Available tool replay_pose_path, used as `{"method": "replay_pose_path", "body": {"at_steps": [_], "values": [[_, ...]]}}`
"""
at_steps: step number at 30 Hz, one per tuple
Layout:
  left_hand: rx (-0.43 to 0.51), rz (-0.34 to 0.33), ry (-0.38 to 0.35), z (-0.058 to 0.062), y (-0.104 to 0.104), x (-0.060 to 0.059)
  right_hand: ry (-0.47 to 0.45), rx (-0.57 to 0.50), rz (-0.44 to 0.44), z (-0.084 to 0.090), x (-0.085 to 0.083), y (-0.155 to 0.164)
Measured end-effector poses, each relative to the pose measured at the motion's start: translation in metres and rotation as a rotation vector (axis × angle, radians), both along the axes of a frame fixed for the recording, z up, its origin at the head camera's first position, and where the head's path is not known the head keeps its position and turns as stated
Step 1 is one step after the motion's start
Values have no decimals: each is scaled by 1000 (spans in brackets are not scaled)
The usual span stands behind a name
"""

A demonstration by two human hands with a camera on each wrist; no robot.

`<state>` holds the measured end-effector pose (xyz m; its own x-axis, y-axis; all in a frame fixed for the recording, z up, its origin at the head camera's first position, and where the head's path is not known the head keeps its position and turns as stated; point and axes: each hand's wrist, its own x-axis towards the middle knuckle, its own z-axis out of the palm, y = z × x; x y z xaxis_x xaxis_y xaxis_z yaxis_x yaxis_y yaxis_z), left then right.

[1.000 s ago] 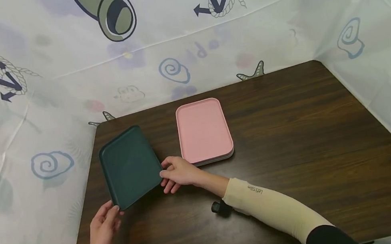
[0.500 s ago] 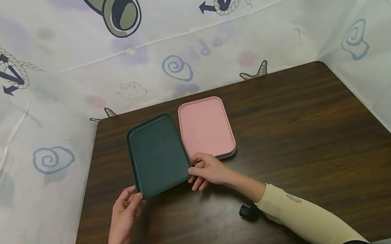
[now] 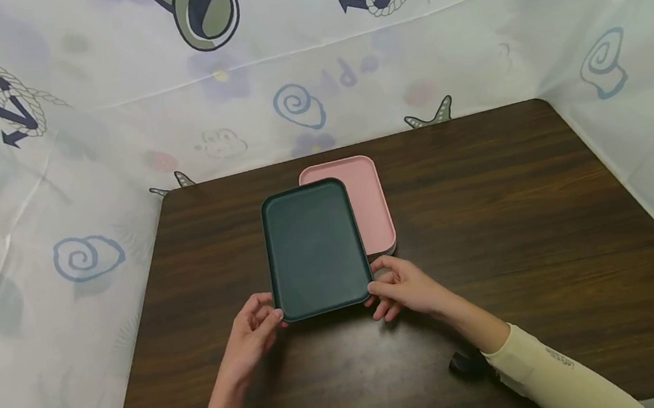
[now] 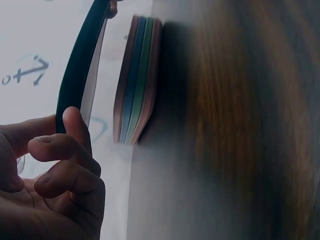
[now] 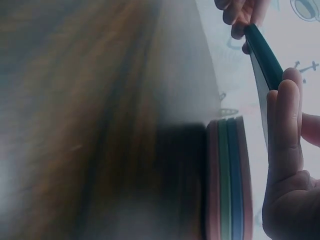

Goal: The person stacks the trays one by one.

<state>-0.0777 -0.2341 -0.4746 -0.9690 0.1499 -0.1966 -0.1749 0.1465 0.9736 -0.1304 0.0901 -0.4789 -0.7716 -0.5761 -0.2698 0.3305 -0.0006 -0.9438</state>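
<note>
Above the dark wooden desk [image 3: 515,209], the dark green tray [image 3: 314,249] has shifted rightward, now overlapping the pink-topped tray stack [image 3: 372,202]; left hand [image 3: 253,330] and right hand [image 3: 403,286] pinch its near corners, holding it raised
</note>
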Motion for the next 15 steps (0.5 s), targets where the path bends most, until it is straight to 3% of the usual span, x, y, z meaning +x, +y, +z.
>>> {"method": "replay_pose_path", "body": {"at_steps": [9,15], "values": [[33,-91,-19,-3,22,-10,-9,-2,-27,-10,8,27],[29,-108,-32,-8,31,-17,6,19,-38,-14,9,37]]}}
